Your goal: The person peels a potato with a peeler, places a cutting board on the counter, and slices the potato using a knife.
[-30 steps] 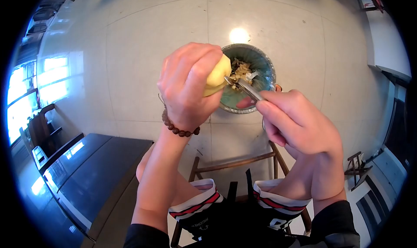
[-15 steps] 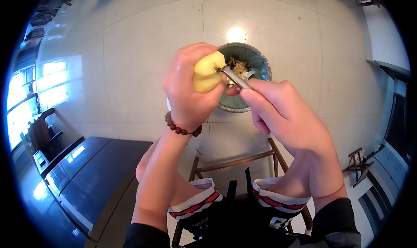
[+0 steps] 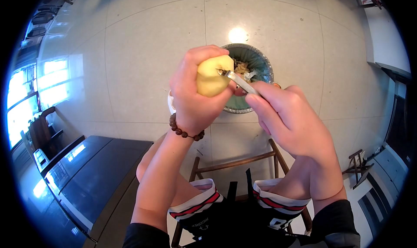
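In the head view, the left hand (image 3: 186, 91), a dark beaded bracelet (image 3: 187, 134) at its wrist, sits just above the centre of the frame with its fingers curled around a peeled yellow fruit (image 3: 210, 84), whose dark-spotted end faces right. From the right of centre, the right hand (image 3: 297, 120) pinches a slim metal tool (image 3: 242, 82) between thumb and forefinger, its other fingers partly hidden, and the tool's tip meets that dark spot. Behind the hands, at upper centre, a round bin (image 3: 243, 105) holds pale scraps (image 3: 241, 67), while a dark glossy table (image 3: 102, 170) fills the lower left.
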Motion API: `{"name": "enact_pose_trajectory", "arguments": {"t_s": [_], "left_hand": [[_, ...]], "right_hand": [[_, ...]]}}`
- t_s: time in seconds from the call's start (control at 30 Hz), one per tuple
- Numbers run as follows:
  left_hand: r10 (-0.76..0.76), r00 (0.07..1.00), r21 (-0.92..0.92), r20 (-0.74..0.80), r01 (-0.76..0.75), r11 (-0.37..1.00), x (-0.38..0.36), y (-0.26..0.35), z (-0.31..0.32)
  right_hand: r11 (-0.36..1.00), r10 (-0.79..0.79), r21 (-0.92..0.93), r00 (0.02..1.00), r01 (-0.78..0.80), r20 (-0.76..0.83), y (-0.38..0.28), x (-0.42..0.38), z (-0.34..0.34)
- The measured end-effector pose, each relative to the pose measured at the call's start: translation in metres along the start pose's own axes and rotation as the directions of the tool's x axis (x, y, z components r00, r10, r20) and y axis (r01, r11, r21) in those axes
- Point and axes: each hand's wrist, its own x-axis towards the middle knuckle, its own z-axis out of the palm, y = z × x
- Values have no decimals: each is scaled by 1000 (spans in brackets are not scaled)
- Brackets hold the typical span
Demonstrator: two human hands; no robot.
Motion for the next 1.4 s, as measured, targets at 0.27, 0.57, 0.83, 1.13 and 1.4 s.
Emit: {"name": "enact_pose_trajectory", "arguments": {"t_s": [0.27, 0.57, 0.83, 1.13, 1.4], "left_hand": [[-44, 999, -96, 16, 45, 994, -1, 2, -1], [-118, 992, -19, 39, 118, 993, -2, 10, -1], [-53, 987, -1, 152, 53, 999, -4, 20, 6], [-76, 975, 24, 210, 72, 997, -4, 22, 6], [-162, 966, -66, 201, 179, 982, -6, 20, 4]], "right_hand": [[993, -114, -41, 991, 111, -74, 4, 0, 6], [981, 46, 196, 966, 5, -255, 0, 4, 4], [974, -75, 182, 950, 135, -304, 12, 18, 4], [976, -174, 69, 932, 206, -318, 26, 23, 3], [961, 68, 272, 915, 47, -399, 21, 26, -7]]}}
